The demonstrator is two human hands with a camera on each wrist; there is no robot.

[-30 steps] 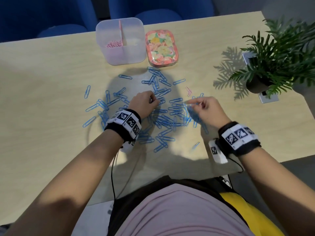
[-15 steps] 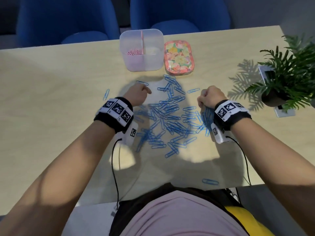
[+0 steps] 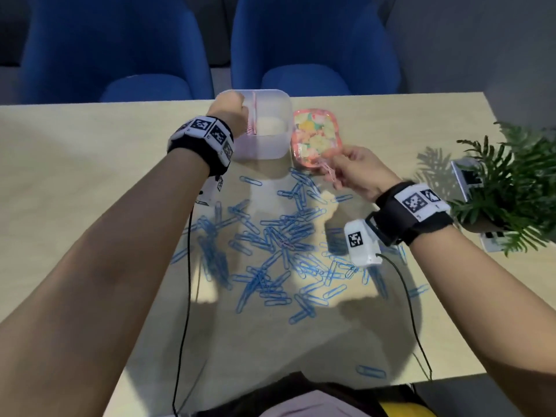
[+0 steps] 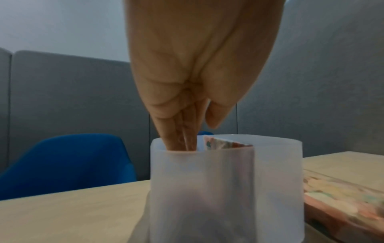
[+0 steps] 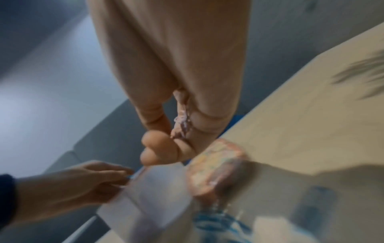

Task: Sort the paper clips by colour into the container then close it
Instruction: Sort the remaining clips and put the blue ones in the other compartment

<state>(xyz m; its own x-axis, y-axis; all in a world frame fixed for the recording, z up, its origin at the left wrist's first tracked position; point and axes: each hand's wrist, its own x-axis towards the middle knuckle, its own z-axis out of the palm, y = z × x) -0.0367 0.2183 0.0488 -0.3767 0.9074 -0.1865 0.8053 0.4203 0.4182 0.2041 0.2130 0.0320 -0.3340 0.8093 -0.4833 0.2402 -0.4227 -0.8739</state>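
The translucent container (image 3: 270, 147) stands at the table's far edge, split by a pink divider (image 3: 253, 115). My left hand (image 3: 228, 108) hangs over its left compartment, and its straight fingers (image 4: 182, 138) dip inside; I see nothing held between them. The floral lid (image 3: 316, 135) lies just right of the container. My right hand (image 3: 352, 170) hovers at the lid's near corner and pinches a few pink paper clips (image 3: 329, 173), which also show between its fingers (image 5: 181, 118). Many blue paper clips (image 3: 279, 245) lie scattered on the table between my forearms.
A potted plant (image 3: 505, 188) stands at the right edge of the table. One blue clip (image 3: 370, 371) lies alone near the front edge. Two blue chairs (image 3: 313, 55) stand behind the table. Cables run down from both wrist cameras.
Both hands rose from the clip pile and moved away from me. The left now reaches into the container's left compartment, and the right has come up beside the lid with pink clips.
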